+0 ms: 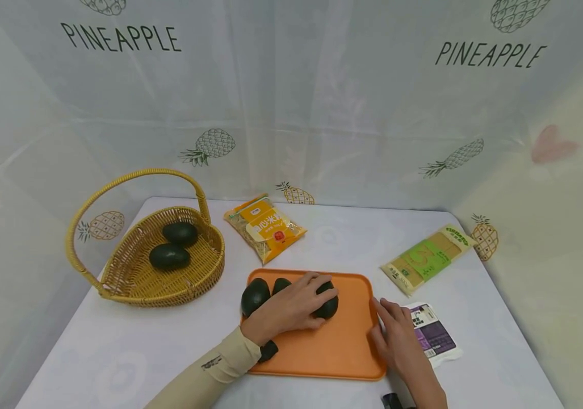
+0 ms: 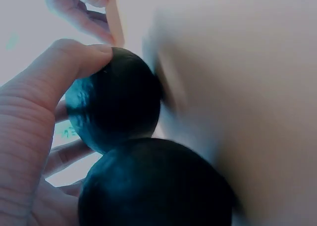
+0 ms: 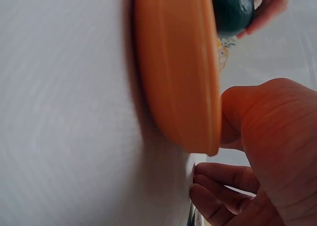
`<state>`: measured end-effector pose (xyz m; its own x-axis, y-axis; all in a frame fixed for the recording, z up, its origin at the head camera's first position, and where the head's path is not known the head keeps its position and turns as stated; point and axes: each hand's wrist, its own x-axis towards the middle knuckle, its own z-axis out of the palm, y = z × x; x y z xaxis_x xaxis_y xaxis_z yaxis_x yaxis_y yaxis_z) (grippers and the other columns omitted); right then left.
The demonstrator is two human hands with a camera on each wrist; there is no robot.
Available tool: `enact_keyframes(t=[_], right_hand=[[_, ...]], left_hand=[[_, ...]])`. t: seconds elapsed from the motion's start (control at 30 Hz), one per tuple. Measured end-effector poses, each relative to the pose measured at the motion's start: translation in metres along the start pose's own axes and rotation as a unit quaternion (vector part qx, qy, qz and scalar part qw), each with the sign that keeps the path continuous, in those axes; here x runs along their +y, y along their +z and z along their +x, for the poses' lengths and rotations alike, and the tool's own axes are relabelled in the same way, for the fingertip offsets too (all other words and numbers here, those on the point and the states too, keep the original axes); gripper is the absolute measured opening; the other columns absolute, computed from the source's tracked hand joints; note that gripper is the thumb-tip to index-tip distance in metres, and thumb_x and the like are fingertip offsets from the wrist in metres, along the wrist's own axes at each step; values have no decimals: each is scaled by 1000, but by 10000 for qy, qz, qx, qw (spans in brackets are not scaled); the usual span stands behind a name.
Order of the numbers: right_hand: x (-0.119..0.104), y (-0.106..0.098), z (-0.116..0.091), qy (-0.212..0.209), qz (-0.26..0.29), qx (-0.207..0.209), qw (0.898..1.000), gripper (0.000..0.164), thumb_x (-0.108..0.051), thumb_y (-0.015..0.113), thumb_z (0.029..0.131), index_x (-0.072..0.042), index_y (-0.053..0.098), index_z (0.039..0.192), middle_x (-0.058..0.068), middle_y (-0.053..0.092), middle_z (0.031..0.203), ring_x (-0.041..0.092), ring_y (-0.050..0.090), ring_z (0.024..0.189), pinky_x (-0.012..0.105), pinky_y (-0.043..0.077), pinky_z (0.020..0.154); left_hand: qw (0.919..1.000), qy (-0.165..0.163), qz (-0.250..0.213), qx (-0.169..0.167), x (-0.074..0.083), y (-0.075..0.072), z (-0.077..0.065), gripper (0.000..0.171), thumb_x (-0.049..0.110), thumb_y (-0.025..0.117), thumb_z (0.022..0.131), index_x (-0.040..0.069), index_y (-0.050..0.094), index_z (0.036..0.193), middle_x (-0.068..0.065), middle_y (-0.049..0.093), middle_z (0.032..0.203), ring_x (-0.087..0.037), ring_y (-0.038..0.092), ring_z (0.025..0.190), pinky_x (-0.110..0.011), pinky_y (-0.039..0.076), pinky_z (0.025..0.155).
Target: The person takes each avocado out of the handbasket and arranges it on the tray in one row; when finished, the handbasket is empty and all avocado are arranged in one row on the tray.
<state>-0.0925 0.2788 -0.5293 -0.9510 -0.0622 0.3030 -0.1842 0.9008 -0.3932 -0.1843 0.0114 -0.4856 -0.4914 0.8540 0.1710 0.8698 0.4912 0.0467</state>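
Observation:
My left hand point(image 1: 293, 304) reaches over an orange tray point(image 1: 342, 358) and grips a dark green avocado point(image 1: 328, 307). In the left wrist view its thumb lies on top of that avocado point(image 2: 116, 99), fingers on the far side, with a second avocado point(image 2: 156, 186) closer to the camera. Two more avocados show at the tray's left: one whole point(image 1: 255, 296), one partly hidden point(image 1: 281, 284) behind the hand. At the tray's right rim rests my right hand point(image 1: 398, 338); in the right wrist view its thumb point(image 3: 237, 104) reaches over the rim, other fingers loosely bent below.
A wicker basket point(image 1: 189, 289) with a tall handle stands at the left, holding two avocados point(image 1: 170, 257). Behind the tray lies an orange-yellow food packet point(image 1: 265, 227). A flat green-and-tan packet point(image 1: 429, 258) and a white-and-purple packet point(image 1: 436, 338) lie at the right.

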Motion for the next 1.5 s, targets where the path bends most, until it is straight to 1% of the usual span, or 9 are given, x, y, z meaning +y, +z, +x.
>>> enact_keyframes(t=[0.2, 0.4, 0.53, 0.6, 0.77, 1.07, 1.23, 1.4, 1.5], right_hand=[[0, 0, 0, -29, 9, 64, 10000, 54, 1, 70, 89, 1, 66, 143, 29, 65, 137, 43, 56, 119, 61, 53, 98], [-1, 0, 0, -25, 18, -2, 10000, 54, 0, 71, 90, 1, 66, 143, 29, 65, 138, 42, 56, 119, 61, 53, 99], [1, 1, -1, -50, -18, 95, 9999, 54, 0, 71, 89, 0, 66, 143, 28, 66, 137, 42, 57, 118, 60, 53, 99], [1, 1, -1, -112, -54, 174, 9998, 54, 1, 72, 88, 0, 67, 142, 28, 66, 136, 42, 57, 117, 60, 53, 97], [1, 2, -2, -249, -107, 328, 9991, 54, 2, 73, 86, 0, 69, 140, 27, 68, 134, 41, 58, 114, 58, 54, 95], [1, 2, -1, -107, -57, 175, 9998, 53, 1, 71, 89, 0, 67, 142, 28, 67, 136, 42, 58, 117, 60, 53, 97], [0, 2, -1, -253, -76, 307, 9992, 55, 3, 73, 85, 2, 68, 140, 28, 68, 133, 42, 59, 115, 59, 53, 95], [0, 1, -1, -268, -90, 304, 9991, 55, 2, 74, 85, 2, 68, 140, 27, 68, 133, 41, 58, 115, 57, 52, 94], [0, 1, -1, -187, -86, 200, 9996, 55, 1, 74, 86, 1, 67, 141, 26, 67, 135, 40, 58, 117, 57, 52, 95]], left_hand=[[9990, -175, -338, -214, 0, -2, 2, 57, 40, 76, 101, 18, 56, 149, -14, 52, 158, -31, 52, 144, -31, 59, 103], [9991, -85, -43, -420, 3, -2, 3, 55, 42, 78, 99, 20, 58, 146, -13, 52, 156, -31, 50, 145, -25, 60, 97], [9985, -299, 176, -419, 4, -5, 0, 48, 40, 78, 99, 20, 60, 138, -11, 57, 146, -31, 56, 135, -22, 60, 86], [9981, -393, 228, -413, 5, -7, -1, 47, 41, 78, 98, 20, 60, 136, -10, 58, 143, -32, 58, 131, -24, 60, 86], [9983, -401, 165, -399, 6, -9, -3, 49, 41, 78, 98, 20, 59, 138, -10, 58, 145, -32, 58, 132, -32, 60, 100], [9984, -167, 542, -8, 4, -5, -4, 58, 49, 75, 98, 21, 59, 146, -11, 59, 149, -31, 59, 135, -41, 55, 113], [9980, -195, 578, 149, 3, -3, -7, 58, 52, 73, 99, 21, 60, 146, -12, 58, 152, -31, 59, 137, -42, 54, 115], [9987, -329, 277, 259, 1, -4, -12, 60, 53, 69, 102, 21, 57, 151, -13, 55, 158, -32, 56, 143, -42, 55, 114], [9967, -470, -207, 625, -2, -8, -17, 56, 47, 68, 104, 17, 59, 150, -12, 57, 155, -28, 57, 141, -37, 59, 108]])
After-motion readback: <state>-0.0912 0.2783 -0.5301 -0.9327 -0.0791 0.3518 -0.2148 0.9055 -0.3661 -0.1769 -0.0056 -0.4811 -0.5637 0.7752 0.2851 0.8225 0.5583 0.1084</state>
